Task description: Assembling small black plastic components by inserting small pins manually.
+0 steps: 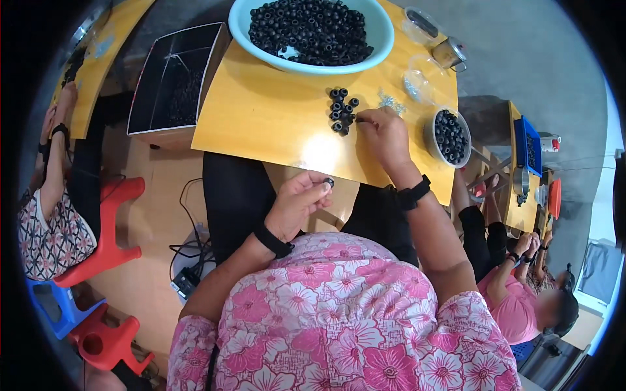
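My left hand [301, 203] is closed in front of the table's near edge, pinching a small black ring-shaped part [329, 182] between thumb and fingers. Over the tabletop, my right hand [386, 135] is closed, with thumb and index finger pinched at a small dark piece on the right edge of a cluster of black ring-shaped parts [337, 109]; the fingers partly hide that piece. Small clear or silvery bits [390, 101] lie loose just beyond my right hand. To its right stands a clear round tub [430, 140] filled with black parts.
A light-blue basin [238, 29] heaped with black parts stands at the far side of the yellow table [254, 117]. Clear containers [427, 72] and a metal cup [450, 53] are far right. An open box [166, 135] adjoins the table's left. Other people sit at tables on both sides.
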`<move>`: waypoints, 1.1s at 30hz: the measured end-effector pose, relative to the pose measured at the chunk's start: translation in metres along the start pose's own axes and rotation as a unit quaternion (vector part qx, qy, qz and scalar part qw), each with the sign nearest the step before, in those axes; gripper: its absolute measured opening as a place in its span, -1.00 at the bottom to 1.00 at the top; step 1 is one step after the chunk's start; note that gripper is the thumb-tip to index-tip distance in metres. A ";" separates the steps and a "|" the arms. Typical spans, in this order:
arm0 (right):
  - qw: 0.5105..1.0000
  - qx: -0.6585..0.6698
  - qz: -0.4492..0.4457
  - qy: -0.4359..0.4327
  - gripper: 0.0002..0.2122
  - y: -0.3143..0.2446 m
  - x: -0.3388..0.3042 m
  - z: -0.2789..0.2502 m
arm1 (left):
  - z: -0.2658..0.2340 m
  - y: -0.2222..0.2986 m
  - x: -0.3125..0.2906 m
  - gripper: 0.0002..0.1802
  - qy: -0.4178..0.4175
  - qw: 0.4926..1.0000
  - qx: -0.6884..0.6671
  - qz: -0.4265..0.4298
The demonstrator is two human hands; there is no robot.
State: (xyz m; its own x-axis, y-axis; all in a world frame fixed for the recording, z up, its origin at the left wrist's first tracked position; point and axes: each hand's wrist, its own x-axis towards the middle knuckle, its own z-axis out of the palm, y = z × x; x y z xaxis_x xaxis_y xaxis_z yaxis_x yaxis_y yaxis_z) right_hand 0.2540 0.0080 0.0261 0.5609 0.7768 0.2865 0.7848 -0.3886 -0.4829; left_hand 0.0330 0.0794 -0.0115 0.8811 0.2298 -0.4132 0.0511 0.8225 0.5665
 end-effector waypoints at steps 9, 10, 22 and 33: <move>0.996 -0.041 -0.065 -0.045 -0.86 -0.009 -0.013 -0.009 | 0.005 0.003 -0.001 -0.83 0.006 1.000 0.005 0.012; 0.996 -0.038 -0.062 -0.049 -0.86 -0.010 -0.018 -0.011 | 0.006 0.003 -0.002 -0.83 0.000 1.000 0.006 0.017; 0.856 0.449 0.179 -0.185 -0.91 -0.055 -0.076 -0.029 | 0.011 -0.003 -0.017 -0.81 -0.036 0.995 0.048 0.081; 0.865 0.432 0.176 -0.183 -0.94 -0.069 -0.083 -0.034 | 0.006 -0.009 -0.021 -0.80 -0.027 0.989 0.063 0.127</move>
State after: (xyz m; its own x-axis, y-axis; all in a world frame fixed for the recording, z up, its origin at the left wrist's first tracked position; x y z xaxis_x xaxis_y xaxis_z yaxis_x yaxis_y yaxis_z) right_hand 0.1615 -0.0465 0.0636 0.4799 0.8522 -0.2084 0.0040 -0.2396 -0.9709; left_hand 0.0171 0.0640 -0.0041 0.8971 0.3896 -0.2083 -0.1204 0.6693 0.7332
